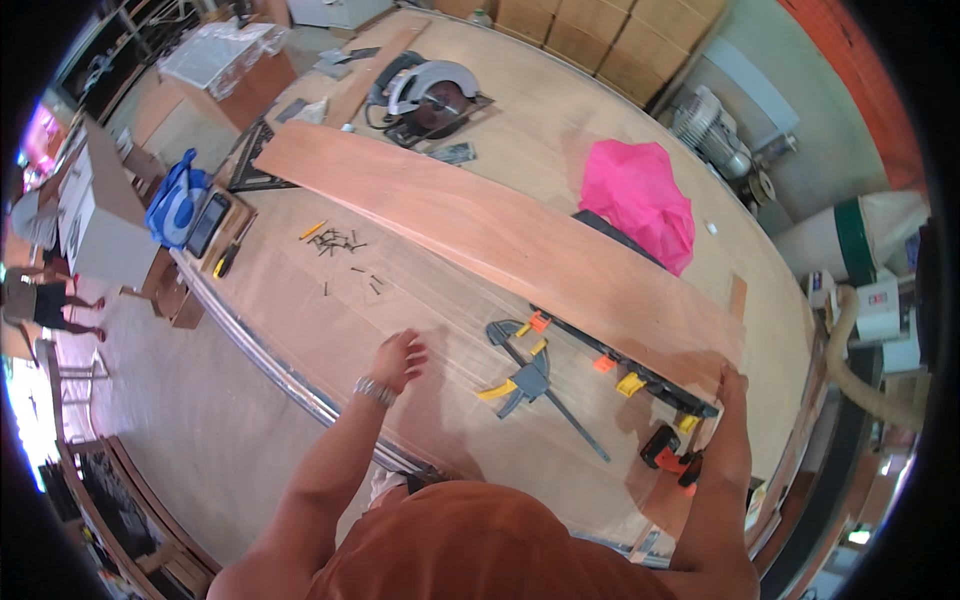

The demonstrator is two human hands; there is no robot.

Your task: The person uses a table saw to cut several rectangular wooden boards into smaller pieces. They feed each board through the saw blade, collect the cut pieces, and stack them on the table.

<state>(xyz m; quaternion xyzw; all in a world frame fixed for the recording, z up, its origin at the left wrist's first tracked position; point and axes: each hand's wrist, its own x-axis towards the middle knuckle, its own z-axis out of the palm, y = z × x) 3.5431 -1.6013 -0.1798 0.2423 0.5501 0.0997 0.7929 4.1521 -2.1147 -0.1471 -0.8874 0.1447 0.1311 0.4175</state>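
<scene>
Brown shirt point(450, 545) is nearest; the board point(500, 230), likely stiff, best edge-held, is clamped by the right grip point(734, 385); the left grip point(400, 363) is parted.

Illumination is bright and diffuse across the worktable point(400, 300). Soft shadows fall to the right of the left hand point(402, 360) and beside the pink bag point(640, 200). The left margin overexposes to white with coloured fringing. Fisheye distortion bows the metal edging point(255, 345); corners darken to black; peripheral detail is soft.
</scene>
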